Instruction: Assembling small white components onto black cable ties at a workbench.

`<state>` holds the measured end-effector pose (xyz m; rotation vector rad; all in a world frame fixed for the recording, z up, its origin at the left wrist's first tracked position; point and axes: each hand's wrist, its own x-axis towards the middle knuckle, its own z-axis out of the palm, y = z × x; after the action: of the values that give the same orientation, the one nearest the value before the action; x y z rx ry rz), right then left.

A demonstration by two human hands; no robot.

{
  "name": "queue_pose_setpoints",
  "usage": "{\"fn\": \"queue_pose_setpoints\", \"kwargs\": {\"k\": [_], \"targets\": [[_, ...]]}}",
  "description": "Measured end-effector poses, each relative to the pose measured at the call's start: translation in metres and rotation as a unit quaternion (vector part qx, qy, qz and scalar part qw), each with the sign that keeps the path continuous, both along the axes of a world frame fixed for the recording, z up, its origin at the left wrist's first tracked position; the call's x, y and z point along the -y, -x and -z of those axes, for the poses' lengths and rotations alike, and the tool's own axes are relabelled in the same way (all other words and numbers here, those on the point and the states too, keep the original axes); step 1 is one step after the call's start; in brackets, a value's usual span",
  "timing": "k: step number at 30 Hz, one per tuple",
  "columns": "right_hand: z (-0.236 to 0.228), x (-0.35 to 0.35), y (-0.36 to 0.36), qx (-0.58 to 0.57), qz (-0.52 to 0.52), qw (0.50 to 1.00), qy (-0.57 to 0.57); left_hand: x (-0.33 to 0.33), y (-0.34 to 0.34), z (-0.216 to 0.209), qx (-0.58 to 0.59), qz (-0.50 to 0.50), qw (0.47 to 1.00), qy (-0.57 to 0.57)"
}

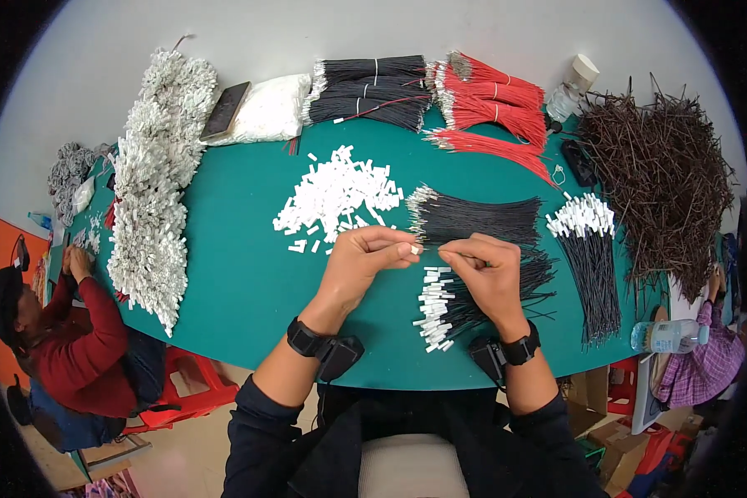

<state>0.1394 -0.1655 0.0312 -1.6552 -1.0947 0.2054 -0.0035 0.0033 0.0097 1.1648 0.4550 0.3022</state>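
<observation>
My left hand (361, 264) pinches a small white connector housing (415, 249) between thumb and index finger. Close to its right, my right hand (491, 274) has its thumb and fingertips pressed together; whatever they hold is hidden against the dark wires. Just beyond the hands lies a bundle of loose black wires (481, 217), their bare metal ends to the left. Under and beside my right hand are black wires with white housings (434, 309) on their left ends. A heap of loose white housings (338, 192) spreads beyond my left hand.
The green table (241, 249) carries a long pile of white-ended pieces (153, 191), a phone (226, 109), a white bag (270, 108), tied black bundles (369, 87), red wires (494, 100), finished-looking wires (587, 266) and brown strands (656, 183). A bottle (668, 336) lies right. People sit either side.
</observation>
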Motion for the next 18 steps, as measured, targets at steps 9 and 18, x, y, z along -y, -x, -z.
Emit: {"fn": "queue_pose_setpoints", "kwargs": {"k": [9,18], "targets": [[0.0017,-0.0010,0.0032,-0.007,0.010,1.000,-0.011,-0.0013,-0.0004,0.0000,-0.009,-0.003,1.000,0.003],[-0.0017,-0.0003,0.0047,0.018,0.012,1.000,-0.010,0.0005,-0.0014,-0.0002,0.020,-0.002,1.000,0.015]]}}
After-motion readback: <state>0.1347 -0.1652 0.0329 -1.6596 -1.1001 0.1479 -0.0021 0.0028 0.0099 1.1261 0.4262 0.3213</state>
